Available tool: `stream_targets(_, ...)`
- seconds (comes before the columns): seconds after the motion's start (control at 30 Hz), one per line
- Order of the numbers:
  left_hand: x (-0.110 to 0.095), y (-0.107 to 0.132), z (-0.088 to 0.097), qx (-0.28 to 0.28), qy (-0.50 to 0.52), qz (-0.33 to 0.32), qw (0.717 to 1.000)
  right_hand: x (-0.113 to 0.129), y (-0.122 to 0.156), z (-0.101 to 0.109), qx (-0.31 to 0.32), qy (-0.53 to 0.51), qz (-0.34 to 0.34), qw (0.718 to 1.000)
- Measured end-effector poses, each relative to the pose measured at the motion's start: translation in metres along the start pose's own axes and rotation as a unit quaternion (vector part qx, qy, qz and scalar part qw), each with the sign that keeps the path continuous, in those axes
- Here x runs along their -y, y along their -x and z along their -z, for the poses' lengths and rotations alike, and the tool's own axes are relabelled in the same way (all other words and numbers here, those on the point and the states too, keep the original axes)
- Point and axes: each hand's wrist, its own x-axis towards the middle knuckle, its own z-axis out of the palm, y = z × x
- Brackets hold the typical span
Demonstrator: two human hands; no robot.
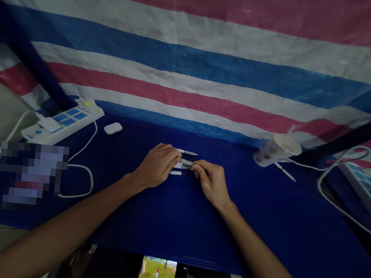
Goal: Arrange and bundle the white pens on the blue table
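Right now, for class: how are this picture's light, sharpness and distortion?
Head view: light is dim and even, with no strong glare; the pens at centre look fairly sharp; the striped tarp curves toward the edges from wide-lens distortion; a patch at left is pixelated.

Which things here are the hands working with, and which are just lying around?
Working with: white pens, held by the left hand and the right hand.

Just lying around: paper cup, white pen, earbud case, power strip, phone.
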Motion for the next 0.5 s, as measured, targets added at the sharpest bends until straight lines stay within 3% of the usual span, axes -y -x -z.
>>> stream_targets(0.3, 0.0, 0.001, -0.006, 0.0, 0.002, 0.042, 0.999, -0.003, 0.002, -0.001, -0.052, 0.013, 0.039, 0.998)
stream_targets(0.5, 0.007, 0.0, -0.002, -0.018, 0.032, -0.003, 0.999, -0.002, 0.001, 0.001, -0.05, 0.025, 0.025, 0.998)
